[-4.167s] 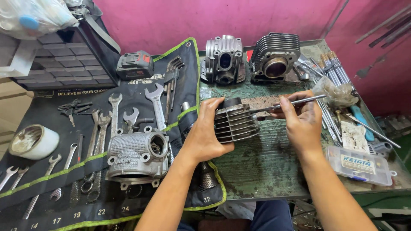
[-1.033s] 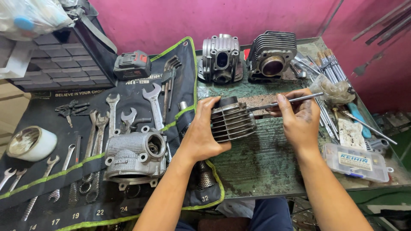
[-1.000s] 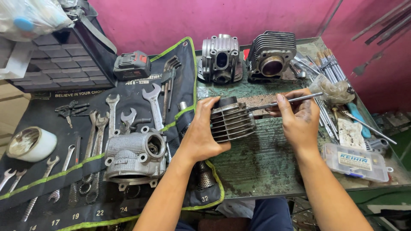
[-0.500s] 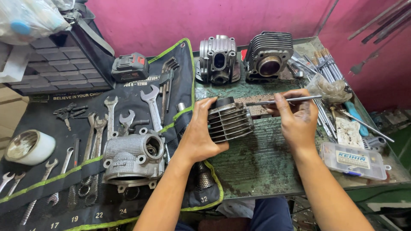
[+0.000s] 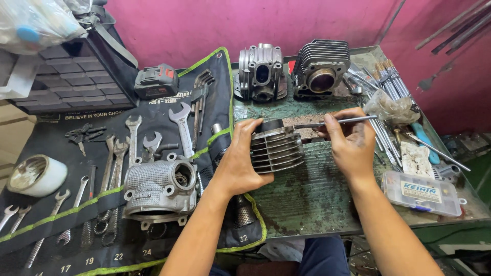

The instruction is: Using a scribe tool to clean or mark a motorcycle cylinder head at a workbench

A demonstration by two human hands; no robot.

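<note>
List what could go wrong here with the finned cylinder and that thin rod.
1. The left hand alone holds the finned cylinder above the bench; a slip could drop it and perhaps chip the thin fins.
2. The right hand pinches the thin metal rod near one end, its far end at the cylinder; a hard push might scratch the surface or bend the rod.
3. The right elbow passes near the clear plastic parts box by the bench edge; a nudge could knock it off.
</note>
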